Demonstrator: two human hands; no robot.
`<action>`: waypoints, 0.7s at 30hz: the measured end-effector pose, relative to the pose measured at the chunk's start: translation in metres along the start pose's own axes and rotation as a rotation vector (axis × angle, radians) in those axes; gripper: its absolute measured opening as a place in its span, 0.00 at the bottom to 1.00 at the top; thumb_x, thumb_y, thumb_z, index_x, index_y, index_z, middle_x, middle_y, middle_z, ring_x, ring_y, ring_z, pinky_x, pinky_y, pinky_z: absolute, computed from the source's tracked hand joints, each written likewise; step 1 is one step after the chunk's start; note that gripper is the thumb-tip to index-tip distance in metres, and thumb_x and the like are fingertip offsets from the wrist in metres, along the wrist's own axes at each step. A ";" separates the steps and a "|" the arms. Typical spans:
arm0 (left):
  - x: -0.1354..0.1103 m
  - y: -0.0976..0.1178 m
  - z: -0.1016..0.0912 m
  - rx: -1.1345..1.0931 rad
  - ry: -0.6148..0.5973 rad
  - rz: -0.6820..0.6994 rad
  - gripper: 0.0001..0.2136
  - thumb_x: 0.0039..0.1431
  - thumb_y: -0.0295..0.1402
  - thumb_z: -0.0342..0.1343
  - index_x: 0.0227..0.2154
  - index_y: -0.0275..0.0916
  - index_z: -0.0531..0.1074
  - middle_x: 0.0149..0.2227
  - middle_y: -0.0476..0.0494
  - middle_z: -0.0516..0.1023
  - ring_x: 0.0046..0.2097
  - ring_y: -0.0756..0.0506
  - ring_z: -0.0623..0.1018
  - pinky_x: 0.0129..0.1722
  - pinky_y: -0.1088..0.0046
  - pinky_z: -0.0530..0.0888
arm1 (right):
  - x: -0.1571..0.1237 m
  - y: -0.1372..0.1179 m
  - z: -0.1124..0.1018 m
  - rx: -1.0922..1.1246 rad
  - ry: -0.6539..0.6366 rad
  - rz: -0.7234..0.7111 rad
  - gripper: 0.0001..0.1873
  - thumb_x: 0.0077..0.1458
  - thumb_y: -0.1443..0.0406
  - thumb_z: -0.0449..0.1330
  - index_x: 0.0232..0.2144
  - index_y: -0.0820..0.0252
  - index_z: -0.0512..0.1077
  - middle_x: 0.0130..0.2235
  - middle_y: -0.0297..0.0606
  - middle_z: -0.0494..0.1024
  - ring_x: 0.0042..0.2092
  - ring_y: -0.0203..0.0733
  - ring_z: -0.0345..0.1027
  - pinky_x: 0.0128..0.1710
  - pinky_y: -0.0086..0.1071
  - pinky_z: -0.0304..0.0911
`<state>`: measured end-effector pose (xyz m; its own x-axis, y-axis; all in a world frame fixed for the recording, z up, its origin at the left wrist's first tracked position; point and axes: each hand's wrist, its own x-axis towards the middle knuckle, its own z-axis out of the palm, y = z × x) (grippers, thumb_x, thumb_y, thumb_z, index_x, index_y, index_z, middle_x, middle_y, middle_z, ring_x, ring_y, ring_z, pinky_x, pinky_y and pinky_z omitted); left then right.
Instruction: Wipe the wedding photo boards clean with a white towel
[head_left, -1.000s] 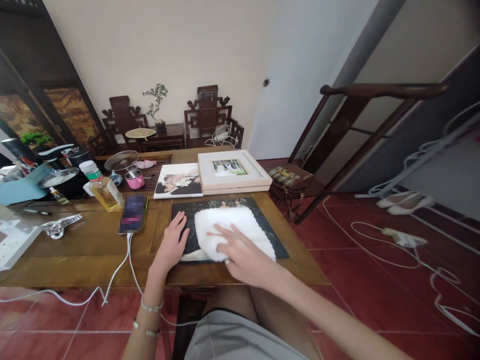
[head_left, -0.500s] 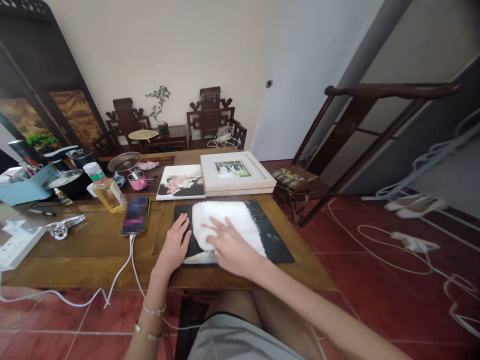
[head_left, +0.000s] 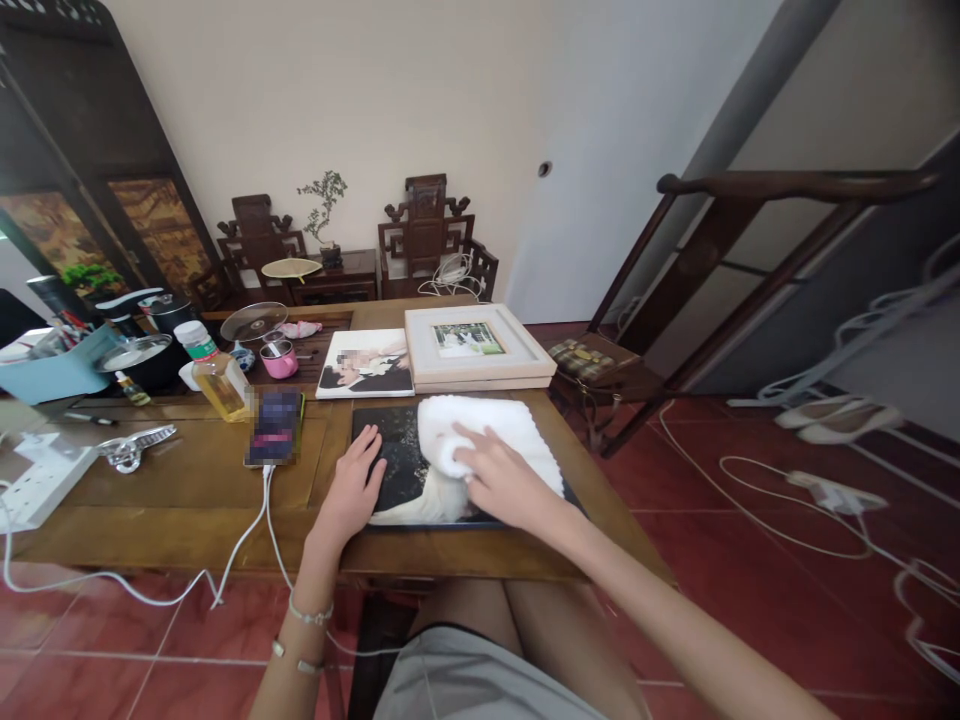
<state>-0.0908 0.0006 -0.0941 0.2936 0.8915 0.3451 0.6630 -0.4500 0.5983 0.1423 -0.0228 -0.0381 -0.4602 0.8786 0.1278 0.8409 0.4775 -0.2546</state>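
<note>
A dark glossy photo print lies flat near the front edge of the wooden table. A white towel rests on its right half. My right hand presses down on the towel with fingers spread, bunching its left edge. My left hand lies flat and open on the print's left edge, holding it down. Two bracelets circle my left wrist.
Behind the print lie a second photo and a stacked white picture frame. A phone with a white cable, an oil bottle, a pink cup, pots and a power strip fill the left side. A dark wooden rack stands right.
My right hand slid the towel from the print's left-middle toward the right, uncovering the dark left part. My left hand stayed put on the print's left edge.
</note>
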 end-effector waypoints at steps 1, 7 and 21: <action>0.000 0.000 0.000 -0.001 0.000 -0.002 0.19 0.63 0.34 0.44 0.56 0.38 0.63 0.62 0.38 0.60 0.64 0.42 0.57 0.61 0.55 0.57 | 0.011 0.002 0.000 -0.016 0.011 0.034 0.17 0.45 0.76 0.48 0.36 0.65 0.71 0.57 0.57 0.65 0.63 0.53 0.48 0.58 0.52 0.45; 0.003 0.008 -0.005 -0.054 0.045 -0.009 0.20 0.64 0.36 0.42 0.55 0.35 0.64 0.60 0.37 0.63 0.62 0.43 0.61 0.62 0.59 0.57 | 0.053 -0.017 0.006 -0.035 0.028 0.045 0.19 0.47 0.74 0.48 0.41 0.64 0.71 0.48 0.54 0.73 0.61 0.56 0.50 0.54 0.55 0.48; 0.000 0.020 -0.009 -0.110 0.054 -0.040 0.22 0.67 0.38 0.34 0.56 0.35 0.63 0.60 0.39 0.64 0.62 0.46 0.61 0.62 0.62 0.58 | -0.054 -0.052 0.009 0.278 -0.024 -0.351 0.19 0.35 0.78 0.49 0.30 0.59 0.70 0.57 0.42 0.67 0.64 0.44 0.45 0.64 0.50 0.37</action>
<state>-0.0843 -0.0088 -0.0755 0.2286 0.9061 0.3561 0.5930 -0.4197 0.6872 0.1209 -0.0952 -0.0402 -0.7130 0.6620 0.2311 0.5258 0.7228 -0.4484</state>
